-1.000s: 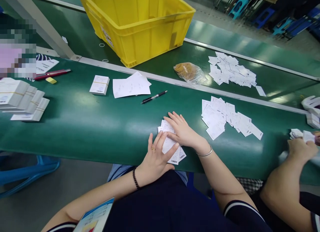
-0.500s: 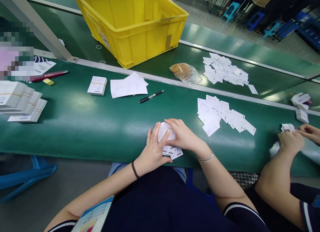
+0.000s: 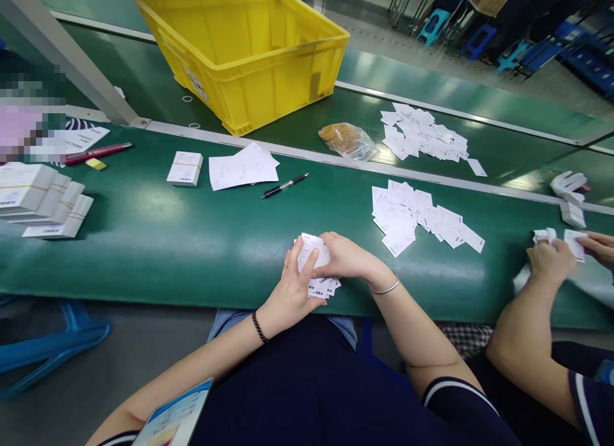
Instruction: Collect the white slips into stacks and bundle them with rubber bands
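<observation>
Between my two hands, near the front edge of the green table, is a loose stack of white printed cards (image 3: pixel 311 251). My left hand (image 3: pixel 293 281) is wrapped around the stack's left side, its thumb at the lower edge. From the right, my right hand (image 3: pixel 346 259) grips the same cards with its fingers closed along their side. Several cards fan out unevenly below, toward my body. A pile of loose white cards (image 3: pixel 400 212) lies to the right of my hands, and a black pen (image 3: pixel 285 186) lies beyond them.
A large yellow crate (image 3: pixel 268 81) stands at the back beside a bag of rubber bands (image 3: pixel 346 141) and more scattered cards (image 3: pixel 425 132). Banded card stacks (image 3: pixel 43 193) sit at left, one bundle (image 3: pixel 185 168) nearer the middle. At right, a co-worker's hands (image 3: pixel 556 260) handle cards.
My hands have drawn the cards closer together, and the fanned lower cards stick out less. The co-worker's right hand now holds a card apart. The view has shifted slightly.
</observation>
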A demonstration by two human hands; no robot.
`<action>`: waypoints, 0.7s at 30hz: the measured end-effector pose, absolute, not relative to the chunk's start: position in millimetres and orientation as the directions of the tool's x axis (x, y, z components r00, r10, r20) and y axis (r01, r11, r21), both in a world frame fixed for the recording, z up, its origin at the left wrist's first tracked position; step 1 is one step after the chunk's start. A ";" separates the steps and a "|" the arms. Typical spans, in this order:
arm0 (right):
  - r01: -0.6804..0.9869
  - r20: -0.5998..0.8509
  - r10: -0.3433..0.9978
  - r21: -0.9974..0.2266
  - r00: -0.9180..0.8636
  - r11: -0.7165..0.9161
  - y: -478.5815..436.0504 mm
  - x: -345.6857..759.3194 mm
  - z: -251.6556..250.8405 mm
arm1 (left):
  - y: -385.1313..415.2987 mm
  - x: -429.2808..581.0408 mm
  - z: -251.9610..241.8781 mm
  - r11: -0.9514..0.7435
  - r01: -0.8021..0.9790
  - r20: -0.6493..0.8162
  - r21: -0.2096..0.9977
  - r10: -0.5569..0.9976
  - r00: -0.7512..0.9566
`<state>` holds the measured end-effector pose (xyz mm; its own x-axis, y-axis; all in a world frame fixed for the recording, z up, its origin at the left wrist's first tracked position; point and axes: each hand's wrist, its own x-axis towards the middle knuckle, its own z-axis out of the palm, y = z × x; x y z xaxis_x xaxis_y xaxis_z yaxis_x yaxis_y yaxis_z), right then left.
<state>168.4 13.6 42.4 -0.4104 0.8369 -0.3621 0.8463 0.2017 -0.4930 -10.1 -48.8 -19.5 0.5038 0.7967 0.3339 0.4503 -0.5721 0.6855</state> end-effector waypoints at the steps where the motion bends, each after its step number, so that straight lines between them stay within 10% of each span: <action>1: 0.854 -0.363 0.835 -0.474 -0.413 0.216 13.7 167.0 45.1 | -49.2 -10.1 -20.2 -0.575 0.448 0.340 0.685 0.796 0.502; 12: 0.876 -0.344 0.864 -0.441 -0.368 0.198 0.7 150.0 46.7 | -76.5 -40.7 -9.4 -0.577 0.488 0.439 0.655 0.816 0.376; 16: 0.877 -0.257 0.901 -0.427 -0.351 0.220 -9.6 152.7 38.5 | -109.3 -83.3 -7.0 0.035 0.244 -0.149 0.969 0.871 0.467; 21: 0.846 -0.145 0.915 -0.456 -0.377 0.276 -37.5 140.7 27.8 | -121.1 -81.2 -10.3 0.666 -0.042 -0.607 0.745 0.702 0.372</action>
